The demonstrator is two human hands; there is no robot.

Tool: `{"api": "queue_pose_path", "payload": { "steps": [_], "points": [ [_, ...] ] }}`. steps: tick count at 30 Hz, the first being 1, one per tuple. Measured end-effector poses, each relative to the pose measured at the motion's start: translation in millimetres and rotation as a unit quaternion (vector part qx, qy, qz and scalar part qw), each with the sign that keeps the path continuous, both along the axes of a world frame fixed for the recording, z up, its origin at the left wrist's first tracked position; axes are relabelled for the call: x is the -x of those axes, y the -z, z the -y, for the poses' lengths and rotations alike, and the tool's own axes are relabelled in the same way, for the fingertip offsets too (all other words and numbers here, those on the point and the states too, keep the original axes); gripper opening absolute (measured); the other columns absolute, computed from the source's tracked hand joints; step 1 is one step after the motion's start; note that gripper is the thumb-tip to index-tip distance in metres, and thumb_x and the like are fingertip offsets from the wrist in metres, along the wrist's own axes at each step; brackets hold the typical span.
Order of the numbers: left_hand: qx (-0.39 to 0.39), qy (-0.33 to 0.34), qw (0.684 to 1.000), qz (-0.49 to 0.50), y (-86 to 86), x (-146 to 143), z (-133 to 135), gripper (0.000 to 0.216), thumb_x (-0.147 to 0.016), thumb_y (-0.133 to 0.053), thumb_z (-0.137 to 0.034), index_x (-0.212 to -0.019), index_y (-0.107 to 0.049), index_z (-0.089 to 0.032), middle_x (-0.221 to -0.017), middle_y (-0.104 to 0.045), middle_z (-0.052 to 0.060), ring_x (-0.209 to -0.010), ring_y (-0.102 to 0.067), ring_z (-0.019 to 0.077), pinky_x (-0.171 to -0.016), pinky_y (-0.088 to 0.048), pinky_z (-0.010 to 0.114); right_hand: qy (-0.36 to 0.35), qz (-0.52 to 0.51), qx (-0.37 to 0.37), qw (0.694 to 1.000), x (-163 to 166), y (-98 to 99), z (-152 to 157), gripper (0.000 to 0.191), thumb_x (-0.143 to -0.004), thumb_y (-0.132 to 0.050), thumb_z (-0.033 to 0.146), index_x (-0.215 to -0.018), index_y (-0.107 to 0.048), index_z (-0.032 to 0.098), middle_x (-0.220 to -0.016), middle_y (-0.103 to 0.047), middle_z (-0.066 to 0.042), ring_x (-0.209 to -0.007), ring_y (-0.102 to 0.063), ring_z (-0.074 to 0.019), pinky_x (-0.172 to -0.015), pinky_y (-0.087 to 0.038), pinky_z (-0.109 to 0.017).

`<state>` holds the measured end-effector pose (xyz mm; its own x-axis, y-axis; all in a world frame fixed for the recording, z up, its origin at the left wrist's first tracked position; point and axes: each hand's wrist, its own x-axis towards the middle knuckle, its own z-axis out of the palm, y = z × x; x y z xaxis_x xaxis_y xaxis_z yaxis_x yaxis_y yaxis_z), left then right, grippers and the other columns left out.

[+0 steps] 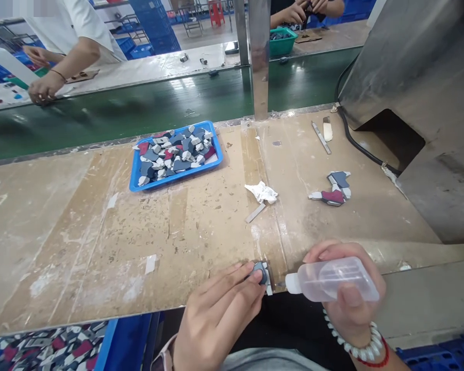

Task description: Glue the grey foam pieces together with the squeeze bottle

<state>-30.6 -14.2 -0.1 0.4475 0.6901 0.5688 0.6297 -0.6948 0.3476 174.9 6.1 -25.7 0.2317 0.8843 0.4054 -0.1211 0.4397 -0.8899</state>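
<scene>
My left hand (216,314) pinches a small grey-blue and white piece (262,272) at the near edge of the worn workbench (100,242). My right hand (348,293) is wrapped round a clear plastic squeeze bottle (332,280), which lies sideways with its white nozzle pointing left, almost touching the piece. A beaded bracelet is on my right wrist. Farther out, a blue tray (136,179) holds several grey, red and white pieces. A few finished-looking pieces (332,189) lie together on the right of the bench.
A crumpled white scrap (262,191) and a thin strip (255,213) lie mid-bench. A metal housing (421,103) and black cable (355,141) stand at right. Beyond a green conveyor (119,111), two other people work. A bin of pieces (50,350) sits below left.
</scene>
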Motion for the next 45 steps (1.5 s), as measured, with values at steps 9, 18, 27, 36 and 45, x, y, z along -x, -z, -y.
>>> {"api": "queue_pose_path", "payload": {
  "steps": [9, 18, 27, 36, 45],
  "points": [
    [0.028, -0.027, 0.992, 0.121, 13.9, 2, -3, 0.024, -0.078, -0.076, 0.005, -0.086, -0.063, -0.013, -0.096, -0.079, 0.007, -0.094, -0.078, 0.0185, -0.095, -0.064, 0.031, 0.022, 0.001, -0.021, 1.0, 5, 1.2, -5, 0.026, -0.09, -0.071, 0.045, -0.096, -0.067, 0.02, -0.079, -0.067, -0.007, -0.069, -0.064, -0.0237, -0.055, -0.053, -0.035],
    [0.072, -0.058, 0.981, 0.168, 15.6, 0, -2, 0.025, -0.079, -0.075, 0.004, -0.087, -0.064, -0.016, -0.094, -0.079, 0.002, -0.09, -0.078, 0.0173, -0.092, -0.065, 0.033, -0.023, 0.031, -0.03, 0.999, 5, -2.7, -9, 0.024, -0.09, -0.075, 0.039, -0.1, -0.066, 0.019, -0.082, -0.069, -0.004, -0.075, -0.067, -0.0199, -0.062, -0.056, -0.03],
    [0.121, -0.086, 0.964, 0.219, 19.0, -2, -2, 0.026, -0.08, -0.073, 0.005, -0.085, -0.061, -0.018, -0.09, -0.078, -0.002, -0.089, -0.078, 0.0158, -0.093, -0.065, 0.031, -0.039, 0.023, -0.03, 0.999, 5, 2.8, -8, 0.027, -0.091, -0.075, 0.042, -0.102, -0.067, 0.018, -0.087, -0.07, -0.006, -0.077, -0.069, -0.0208, -0.061, -0.058, -0.03],
    [0.116, -0.094, 0.965, 0.217, 18.6, -2, -3, 0.025, -0.082, -0.071, 0.003, -0.084, -0.059, -0.019, -0.091, -0.078, 0.0, -0.089, -0.078, 0.0156, -0.092, -0.065, 0.028, 0.031, 0.182, -0.163, 0.969, 8, -15.1, -3, 0.035, -0.096, -0.068, 0.048, -0.107, -0.062, 0.015, -0.082, -0.073, -0.007, -0.074, -0.074, -0.0206, -0.061, -0.064, -0.028],
    [0.114, -0.089, 0.966, 0.215, 21.2, -2, -4, 0.023, -0.085, -0.07, 0.0, -0.084, -0.058, -0.02, -0.088, -0.079, 0.001, -0.086, -0.079, 0.0179, -0.09, -0.066, 0.032, 0.114, 0.158, -0.138, 0.971, 8, -11.8, 18, 0.032, -0.095, -0.068, 0.048, -0.109, -0.065, 0.02, -0.094, -0.07, -0.007, -0.084, -0.071, -0.0228, -0.065, -0.062, -0.035]
  ]
}}
